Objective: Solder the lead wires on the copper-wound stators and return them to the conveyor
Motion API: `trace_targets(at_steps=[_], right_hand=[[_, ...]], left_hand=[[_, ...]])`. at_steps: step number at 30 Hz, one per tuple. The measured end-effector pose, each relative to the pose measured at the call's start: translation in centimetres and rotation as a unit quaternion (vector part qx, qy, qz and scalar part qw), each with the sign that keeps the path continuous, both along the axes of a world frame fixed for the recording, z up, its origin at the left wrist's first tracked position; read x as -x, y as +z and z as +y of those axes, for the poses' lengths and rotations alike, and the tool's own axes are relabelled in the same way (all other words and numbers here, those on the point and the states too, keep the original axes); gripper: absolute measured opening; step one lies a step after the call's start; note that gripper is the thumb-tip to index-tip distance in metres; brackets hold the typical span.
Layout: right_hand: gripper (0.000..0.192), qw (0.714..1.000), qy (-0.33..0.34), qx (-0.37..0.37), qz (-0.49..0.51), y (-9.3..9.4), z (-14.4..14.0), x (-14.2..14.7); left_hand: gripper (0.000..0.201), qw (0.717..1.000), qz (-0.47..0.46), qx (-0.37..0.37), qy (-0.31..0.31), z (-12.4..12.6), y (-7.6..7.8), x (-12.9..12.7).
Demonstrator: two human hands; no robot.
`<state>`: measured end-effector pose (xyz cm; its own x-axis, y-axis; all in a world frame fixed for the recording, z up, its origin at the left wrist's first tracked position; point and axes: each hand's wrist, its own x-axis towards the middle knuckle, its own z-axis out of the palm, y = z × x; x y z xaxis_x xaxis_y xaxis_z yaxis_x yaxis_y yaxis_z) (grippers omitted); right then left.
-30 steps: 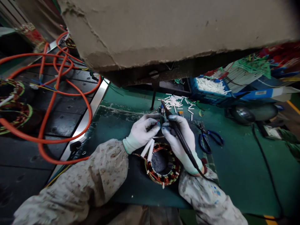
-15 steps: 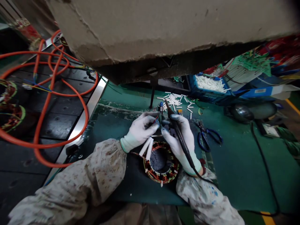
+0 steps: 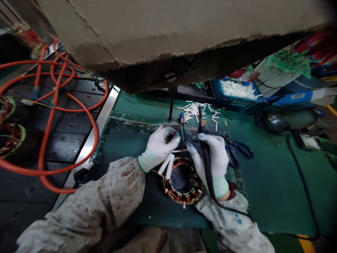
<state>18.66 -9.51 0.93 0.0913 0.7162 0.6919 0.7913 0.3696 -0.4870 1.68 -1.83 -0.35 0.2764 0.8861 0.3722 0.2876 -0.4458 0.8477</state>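
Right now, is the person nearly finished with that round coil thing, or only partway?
Partway, it seems. Done: a few white sleeves already sit on wires rising from the stator. In hand: the left hand pinches thin wires, and the right hand holds a soldering iron, tip pointing away. Left: those wires look unsleeved, and spare sleeves lie on the mat. How many joints remain, I cannot tell.
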Motion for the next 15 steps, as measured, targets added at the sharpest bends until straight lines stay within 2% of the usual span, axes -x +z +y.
trace_targets(at_steps=[3,6,9,12,15], right_hand=[[0.021,0.998,0.014,-0.058,-0.011,-0.9,-3.3,-0.9],[0.016,0.995,0.053,-0.061,-0.066,-0.9,-5.1,-1.2],[0.011,0.989,0.069,-0.061,-0.115,0.5,-4.9,-0.6],[0.015,0.981,0.076,-0.078,-0.162,2.0,-3.9,0.1],[0.018,0.978,0.074,-0.079,-0.18,2.6,-3.4,0.5]], left_hand=[[0.008,1.0,0.007,-0.013,0.004,-0.1,-0.1,-0.1],[0.008,0.999,0.024,-0.025,0.007,-0.1,0.0,-0.1],[0.006,0.999,0.03,-0.038,0.012,-0.1,0.1,0.0],[0.005,0.998,0.039,-0.039,0.013,-0.1,0.3,0.0],[0.005,0.998,0.049,-0.035,0.012,-0.1,0.4,0.0]])
